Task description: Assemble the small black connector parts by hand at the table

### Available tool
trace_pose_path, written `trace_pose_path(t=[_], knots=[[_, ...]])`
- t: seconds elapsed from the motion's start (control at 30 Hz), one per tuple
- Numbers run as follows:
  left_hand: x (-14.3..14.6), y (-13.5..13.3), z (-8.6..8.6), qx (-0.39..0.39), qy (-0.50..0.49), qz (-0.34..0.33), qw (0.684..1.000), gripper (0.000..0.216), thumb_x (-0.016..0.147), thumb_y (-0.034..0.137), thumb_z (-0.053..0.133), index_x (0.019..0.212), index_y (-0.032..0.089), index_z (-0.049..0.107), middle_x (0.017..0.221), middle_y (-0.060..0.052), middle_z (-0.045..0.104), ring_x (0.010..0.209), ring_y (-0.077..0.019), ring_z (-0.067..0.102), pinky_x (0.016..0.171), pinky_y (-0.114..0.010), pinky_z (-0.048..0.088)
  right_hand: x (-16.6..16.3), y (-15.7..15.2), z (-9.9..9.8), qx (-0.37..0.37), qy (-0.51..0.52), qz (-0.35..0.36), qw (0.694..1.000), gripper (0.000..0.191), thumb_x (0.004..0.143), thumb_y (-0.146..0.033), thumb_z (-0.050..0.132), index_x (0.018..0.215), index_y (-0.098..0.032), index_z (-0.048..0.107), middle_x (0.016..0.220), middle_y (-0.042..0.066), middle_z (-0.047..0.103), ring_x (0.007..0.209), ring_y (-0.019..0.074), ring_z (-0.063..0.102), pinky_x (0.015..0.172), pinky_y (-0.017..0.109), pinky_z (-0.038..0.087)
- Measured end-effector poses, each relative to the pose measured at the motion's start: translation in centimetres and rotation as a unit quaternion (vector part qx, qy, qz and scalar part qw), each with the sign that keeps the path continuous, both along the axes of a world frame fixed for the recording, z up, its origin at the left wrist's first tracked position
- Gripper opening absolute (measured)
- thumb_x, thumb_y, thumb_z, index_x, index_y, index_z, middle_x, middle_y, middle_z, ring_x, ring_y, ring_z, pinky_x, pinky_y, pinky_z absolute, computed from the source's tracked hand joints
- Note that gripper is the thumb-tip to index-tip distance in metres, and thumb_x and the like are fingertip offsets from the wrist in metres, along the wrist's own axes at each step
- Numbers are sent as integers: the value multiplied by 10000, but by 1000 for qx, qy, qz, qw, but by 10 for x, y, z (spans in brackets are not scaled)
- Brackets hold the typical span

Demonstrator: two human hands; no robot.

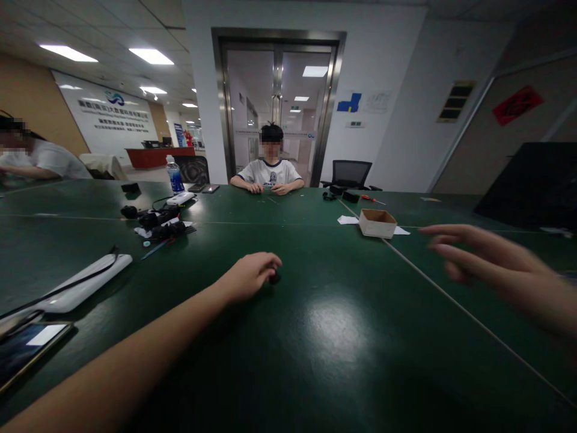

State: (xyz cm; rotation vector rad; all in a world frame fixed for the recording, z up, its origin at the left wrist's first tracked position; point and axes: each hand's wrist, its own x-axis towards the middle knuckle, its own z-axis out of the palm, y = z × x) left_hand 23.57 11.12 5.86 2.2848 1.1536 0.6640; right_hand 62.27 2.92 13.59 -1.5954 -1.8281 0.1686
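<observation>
My left hand (253,275) rests low over the green table (288,337), its fingers curled round a small black object (274,276). Most of that object is hidden, so its kind does not show. Over on the right, my right hand (487,258) is raised above the table with the index finger stretched out and the others loosely bent, smeared by motion. Nothing shows between its fingers. The nearest thing to it is a small open cardboard box (377,225), apart from the fingertips and standing on white paper (348,220).
At left lie a white power strip (90,282), a phone (31,349) and a pile of black parts (162,219). A bottle (174,175) stands behind them. A screwdriver (373,199) lies beyond the box. Across the table sits a person (270,168); a dark screen (532,186) is far right.
</observation>
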Motion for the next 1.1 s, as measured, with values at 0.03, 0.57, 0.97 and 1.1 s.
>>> trace_pose_path(t=[0.03,0.57,0.97,1.1], knots=[[10,20,-6,-27,-64,18,997,236,842,189,501,1048,212,614,986,-49,637,813,-154,609,741,-268,488,-19,17,-4,-58,36,33,997,328,982,-363,425,1238,-198,545,949,115,602,669,118,608,580,228,493],[71,121,-73,-119,-509,219,824,158,829,111,546,974,120,609,831,-48,630,607,-71,597,579,-172,493,-182,187,-134,-219,571,189,769,323,905,-238,564,1203,-187,448,812,32,592,558,132,641,552,254,566],[74,119,-69,-180,-499,189,826,171,877,246,533,941,107,608,880,-102,664,652,-118,660,608,-210,534,-181,193,-139,-212,585,180,762,103,873,-88,562,967,-118,593,703,39,635,500,118,614,521,250,578],[71,118,-69,-181,-463,204,843,198,880,291,522,925,120,613,865,-90,678,629,-117,655,567,-197,508,-180,192,-139,-210,598,185,751,94,881,-98,556,960,-127,598,739,44,644,508,115,615,530,252,582]])
